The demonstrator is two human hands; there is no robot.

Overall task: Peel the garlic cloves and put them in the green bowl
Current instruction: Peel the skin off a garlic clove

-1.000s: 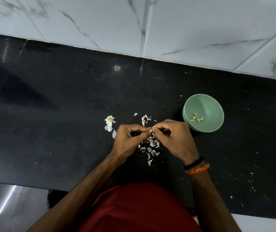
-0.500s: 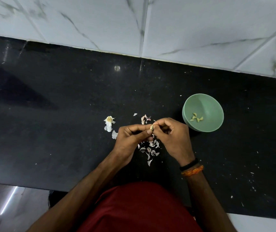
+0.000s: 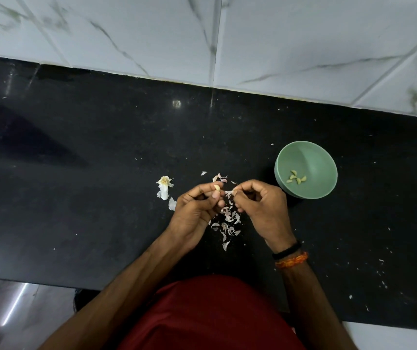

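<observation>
While the left hand (image 3: 197,210) pinches a pale clove (image 3: 217,187) between thumb and curled fingers (image 3: 202,189), the right hand (image 3: 260,208) pinches a scrap of skin (image 3: 228,193) at its fingertips, its other fingers curled in. The two hands are close together over the black table (image 3: 76,173), with a small gap between them, and the clove and the skin scrap are just apart. Below and between the hands a scatter of peels (image 3: 227,223) lies on the table. A few more peels (image 3: 218,177) lie just beyond the hands. To the left of the left hand lies the garlic root (image 3: 164,181) with white husk pieces (image 3: 163,194) beside it. The green bowl (image 3: 311,152) stands on the table to the right of the right hand, near it but not touching, and holds several peeled cloves (image 3: 295,177) at its bottom. The right wrist wears a black band (image 3: 287,251) and an orange thread (image 3: 292,260). White marbled tiles (image 3: 303,41) run behind the table.
</observation>
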